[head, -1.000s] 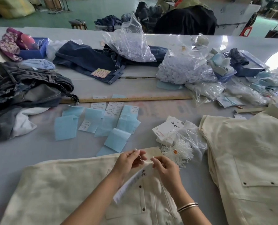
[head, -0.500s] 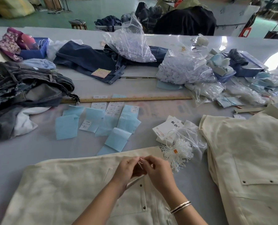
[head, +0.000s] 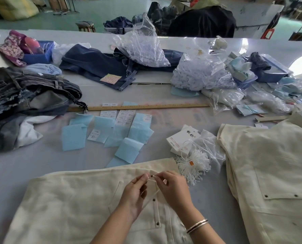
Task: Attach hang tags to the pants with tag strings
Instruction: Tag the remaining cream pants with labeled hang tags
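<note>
Both hands, left hand (head: 134, 194) and right hand (head: 173, 188), are pinching a white tag string (head: 151, 180) over the cream pants (head: 76, 205); hang tags (head: 182, 138) and loose strings (head: 194, 164) are lying just beyond.

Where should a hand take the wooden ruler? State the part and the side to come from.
Take the ruler near its right end, coming from above and pinching its two long edges. It lies flat and thin across the table; its left end runs under the dark jeans, while paper labels crowd its middle.
</note>
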The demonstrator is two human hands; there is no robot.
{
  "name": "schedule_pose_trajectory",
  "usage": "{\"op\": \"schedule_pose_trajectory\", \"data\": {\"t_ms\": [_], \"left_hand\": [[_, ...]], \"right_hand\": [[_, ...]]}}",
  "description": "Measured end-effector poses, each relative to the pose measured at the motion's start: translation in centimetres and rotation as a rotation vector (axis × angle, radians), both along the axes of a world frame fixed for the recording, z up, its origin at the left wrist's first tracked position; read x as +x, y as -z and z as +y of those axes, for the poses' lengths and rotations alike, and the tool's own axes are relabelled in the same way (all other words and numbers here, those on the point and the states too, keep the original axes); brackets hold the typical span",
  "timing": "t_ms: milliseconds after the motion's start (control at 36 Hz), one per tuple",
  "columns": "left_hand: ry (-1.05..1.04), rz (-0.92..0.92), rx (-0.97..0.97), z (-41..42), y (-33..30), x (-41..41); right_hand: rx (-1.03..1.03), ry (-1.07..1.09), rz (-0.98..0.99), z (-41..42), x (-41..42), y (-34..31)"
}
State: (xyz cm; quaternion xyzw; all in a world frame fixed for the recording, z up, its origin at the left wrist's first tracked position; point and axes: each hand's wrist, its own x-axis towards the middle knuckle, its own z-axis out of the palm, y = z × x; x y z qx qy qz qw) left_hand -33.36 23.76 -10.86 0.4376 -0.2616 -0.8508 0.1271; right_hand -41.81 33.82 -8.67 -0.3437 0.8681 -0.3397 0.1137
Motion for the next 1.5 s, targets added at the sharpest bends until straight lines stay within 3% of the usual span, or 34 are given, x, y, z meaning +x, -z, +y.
{"op": "schedule_pose_trajectory", "data": {"t_ms": [111, 694, 1500], "left_hand": [[-0.056, 0.058, 0.180, 0.3, -0.3, 0.3], [-0.027, 0.055, 0.244, 1.1, -0.8, 0.0], [-0.069, 0.082, 0.279, 1.7, -0.8, -0.4]], "right_hand": [[0.058, -0.046, 0.019, 0.0, 0.1, -0.1], [0.059, -0.025, 0.066, -0.1, 0.6, -0.5], [0.019, 0.056, -0.050, -0.3, 1.3, -1.2]]}}
